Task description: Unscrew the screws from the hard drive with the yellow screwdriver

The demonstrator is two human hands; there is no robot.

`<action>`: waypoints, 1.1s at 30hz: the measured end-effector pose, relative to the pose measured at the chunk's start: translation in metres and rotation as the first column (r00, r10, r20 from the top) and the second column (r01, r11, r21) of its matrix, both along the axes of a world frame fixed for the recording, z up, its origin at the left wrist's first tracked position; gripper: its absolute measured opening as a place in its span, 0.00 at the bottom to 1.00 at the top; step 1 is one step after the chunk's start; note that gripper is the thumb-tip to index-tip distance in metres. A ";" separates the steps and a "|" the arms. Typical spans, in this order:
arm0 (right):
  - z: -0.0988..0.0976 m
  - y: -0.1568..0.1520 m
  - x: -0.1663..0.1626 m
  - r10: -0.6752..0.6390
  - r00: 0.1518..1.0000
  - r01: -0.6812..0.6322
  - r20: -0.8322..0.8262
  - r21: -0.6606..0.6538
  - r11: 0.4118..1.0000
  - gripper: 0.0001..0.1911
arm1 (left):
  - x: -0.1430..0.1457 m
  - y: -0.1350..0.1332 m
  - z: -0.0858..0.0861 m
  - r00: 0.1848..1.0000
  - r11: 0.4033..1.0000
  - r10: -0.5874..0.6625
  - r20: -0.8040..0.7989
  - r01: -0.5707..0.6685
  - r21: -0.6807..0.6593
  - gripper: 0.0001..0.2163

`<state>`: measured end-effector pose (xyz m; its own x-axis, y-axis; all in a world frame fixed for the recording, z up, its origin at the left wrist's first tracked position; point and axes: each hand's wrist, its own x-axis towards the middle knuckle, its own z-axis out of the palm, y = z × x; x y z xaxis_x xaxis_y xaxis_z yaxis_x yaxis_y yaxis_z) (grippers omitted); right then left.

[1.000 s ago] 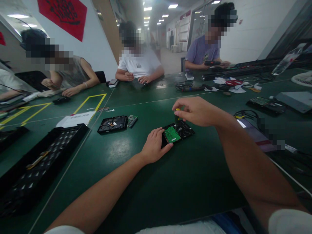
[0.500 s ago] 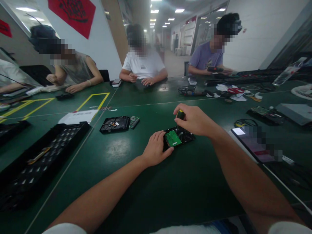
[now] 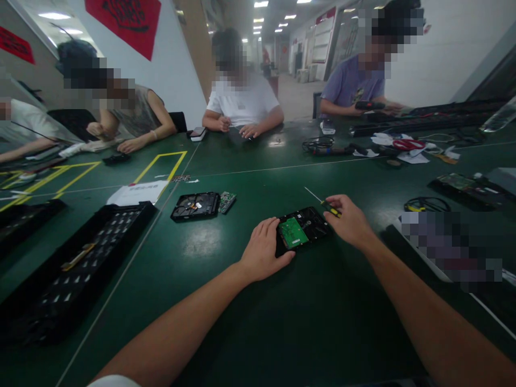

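Note:
A black hard drive with a green circuit board on its upper face lies on the green table in front of me. My left hand grips its left end, fingers along the far corner and thumb at the near edge. My right hand, just beyond the drive's right end, holds a yellow-and-black screwdriver. The screwdriver's thin shaft points up and left, clear of the drive. To the left lie a second black drive and a loose circuit board.
A long black tray stands at left, near a white paper sheet. At right are a phone-like device, a coiled cable and another drive. Several people sit across the table.
My right hand has moved right and lifted the screwdriver off the hard drive, tipping it from upright to slanted. My left hand stays on the drive. The camera view has shifted slightly.

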<state>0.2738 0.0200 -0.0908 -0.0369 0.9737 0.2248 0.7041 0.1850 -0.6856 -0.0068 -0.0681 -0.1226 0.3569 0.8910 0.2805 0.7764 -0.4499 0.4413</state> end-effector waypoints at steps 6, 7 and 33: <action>-0.017 0.001 -0.001 -0.061 0.998 0.062 0.019 -0.037 0.997 0.20 | 0.001 -0.003 0.005 1.000 0.999 0.015 0.017 -0.015 -0.036 0.40; -0.019 0.000 -0.002 -0.060 0.998 0.059 -0.004 -0.041 0.997 0.20 | 0.001 -0.003 0.005 1.000 0.999 0.016 0.009 -0.016 -0.038 0.40; -0.023 -0.012 -0.010 -0.151 0.986 0.156 -0.075 0.062 0.986 0.20 | 0.009 0.004 0.010 0.998 0.988 0.068 -0.014 -0.070 -0.135 0.46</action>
